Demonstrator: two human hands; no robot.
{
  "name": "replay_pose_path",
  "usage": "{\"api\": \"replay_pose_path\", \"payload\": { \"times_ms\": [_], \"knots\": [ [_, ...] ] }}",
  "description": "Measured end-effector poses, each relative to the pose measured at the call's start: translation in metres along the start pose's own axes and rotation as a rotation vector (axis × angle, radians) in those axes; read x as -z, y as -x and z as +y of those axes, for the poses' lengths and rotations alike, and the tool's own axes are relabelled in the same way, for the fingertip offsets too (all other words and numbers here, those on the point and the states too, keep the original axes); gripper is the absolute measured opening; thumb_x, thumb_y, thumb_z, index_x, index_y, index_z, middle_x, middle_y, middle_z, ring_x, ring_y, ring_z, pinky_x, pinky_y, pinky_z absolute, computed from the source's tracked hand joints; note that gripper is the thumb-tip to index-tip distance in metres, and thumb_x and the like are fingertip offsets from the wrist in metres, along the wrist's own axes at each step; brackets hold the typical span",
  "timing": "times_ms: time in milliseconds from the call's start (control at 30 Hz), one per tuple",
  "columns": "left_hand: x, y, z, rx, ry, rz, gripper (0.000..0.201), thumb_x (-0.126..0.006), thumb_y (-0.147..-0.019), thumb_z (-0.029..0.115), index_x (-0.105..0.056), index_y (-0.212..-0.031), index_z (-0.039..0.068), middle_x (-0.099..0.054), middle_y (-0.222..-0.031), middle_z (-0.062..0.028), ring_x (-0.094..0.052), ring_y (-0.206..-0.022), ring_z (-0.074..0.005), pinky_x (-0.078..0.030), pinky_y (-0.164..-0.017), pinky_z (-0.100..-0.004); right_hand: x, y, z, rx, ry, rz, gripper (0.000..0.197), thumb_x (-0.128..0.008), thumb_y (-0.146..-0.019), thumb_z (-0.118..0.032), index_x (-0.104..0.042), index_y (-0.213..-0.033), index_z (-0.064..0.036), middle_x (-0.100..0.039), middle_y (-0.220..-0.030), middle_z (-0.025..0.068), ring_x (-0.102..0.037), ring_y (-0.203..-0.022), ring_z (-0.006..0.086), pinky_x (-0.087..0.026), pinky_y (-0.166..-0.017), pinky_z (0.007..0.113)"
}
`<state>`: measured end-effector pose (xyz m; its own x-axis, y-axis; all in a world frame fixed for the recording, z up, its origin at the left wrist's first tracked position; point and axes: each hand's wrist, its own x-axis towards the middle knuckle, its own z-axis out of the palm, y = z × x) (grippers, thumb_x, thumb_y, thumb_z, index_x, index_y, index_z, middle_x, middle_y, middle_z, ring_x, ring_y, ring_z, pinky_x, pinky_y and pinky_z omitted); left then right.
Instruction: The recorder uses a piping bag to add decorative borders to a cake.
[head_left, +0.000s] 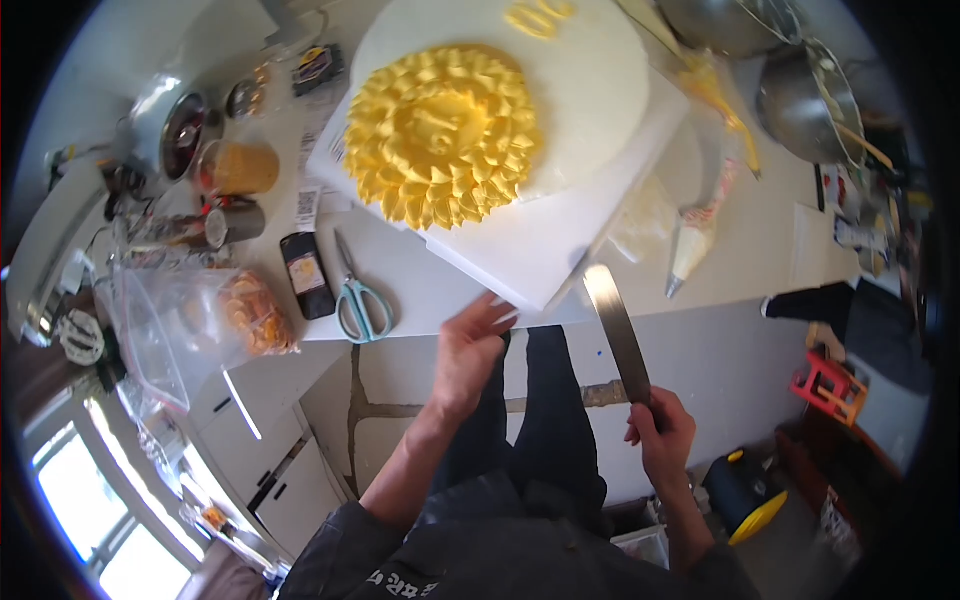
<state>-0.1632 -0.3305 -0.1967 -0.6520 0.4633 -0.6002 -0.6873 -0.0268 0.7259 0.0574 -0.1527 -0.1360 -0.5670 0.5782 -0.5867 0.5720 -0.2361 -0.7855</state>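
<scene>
White and crowded, the surface (415,272) carries the cake (590,120), a pale round with a big yellow flower (440,135) of piped petals at its left and small yellow piping (538,17) on its far part. Under the cake lies a white board (530,250), one corner pointing toward the person. The left hand (470,347) is in front of the cake, near that corner, its fingers loosely spread; whether they touch the board, I cannot tell. The right hand (664,428) is in front of the cake and to its right, its fingers wrapped around the handle end of a spatula (620,335); the metal blade slants away toward the board, its tip just beside the board's right edge. To the right of the cake lie a filled piping bag (695,235) and, farther along, a yellow bag (718,95), with metal bowls (798,110) beyond. To its left are scissors (362,305) with light blue handles, a dark phone (306,275), and a clear bag (175,330) of orange slices (260,315). A window (95,500) stands well apart from the cake, to its left and nearer the person.
</scene>
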Motion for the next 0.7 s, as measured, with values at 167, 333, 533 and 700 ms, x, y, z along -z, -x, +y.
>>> {"api": "replay_pose_path", "payload": {
  "times_ms": [167, 333, 533, 700],
  "knots": [
    [0.012, -0.017, 0.027, -0.132, 0.372, 0.097, 0.080, -0.039, -0.068, -0.018, -0.038, -0.147, -0.006, -0.056, -0.137, -0.0265, -0.050, -0.134, -0.0339, -0.036, -0.116, -0.0483, -0.037, -0.012, -0.034, 0.078, 0.155, 0.077, 0.039, -0.061, -0.099, -0.006, -0.058, -0.137, -0.0029, -0.064, -0.071, 0.0044, -0.056, -0.055, 0.0085, -0.048, -0.052, 0.025],
    [0.011, -0.027, 0.024, -0.150, 0.433, -0.030, 0.072, -0.048, -0.069, -0.012, -0.051, -0.139, 0.005, -0.062, -0.134, -0.0154, -0.050, -0.134, -0.0285, -0.027, -0.120, -0.0515, -0.047, -0.043, -0.037, 0.377, 0.452, 0.232, 0.039, -0.062, -0.098, -0.005, -0.060, -0.137, -0.0041, -0.062, -0.069, 0.0099, -0.055, -0.057, 0.0122, -0.047, -0.056, 0.027],
    [-0.026, -0.020, 0.016, -0.054, 0.515, -0.077, 0.067, -0.048, -0.078, -0.002, -0.045, -0.144, 0.006, -0.054, -0.145, -0.0150, -0.038, -0.144, -0.0335, -0.024, -0.121, -0.0519, -0.051, -0.058, -0.051, 0.451, 0.448, 0.278, 0.041, -0.068, -0.094, -0.005, -0.063, -0.134, -0.0067, -0.060, -0.069, 0.0134, -0.051, -0.056, 0.0157, -0.046, -0.057, 0.027],
    [-0.036, -0.021, 0.014, -0.020, 0.541, -0.104, 0.070, -0.045, -0.079, -0.002, -0.040, -0.148, 0.009, -0.048, -0.150, -0.0133, -0.035, -0.146, -0.0347, -0.022, -0.121, -0.0523, -0.044, -0.055, -0.059, 0.420, 0.565, 0.252, 0.040, -0.070, -0.093, -0.007, -0.064, -0.133, -0.0081, -0.059, -0.068, 0.0147, -0.049, -0.055, 0.0162, -0.045, -0.056, 0.029]
  ]
}}
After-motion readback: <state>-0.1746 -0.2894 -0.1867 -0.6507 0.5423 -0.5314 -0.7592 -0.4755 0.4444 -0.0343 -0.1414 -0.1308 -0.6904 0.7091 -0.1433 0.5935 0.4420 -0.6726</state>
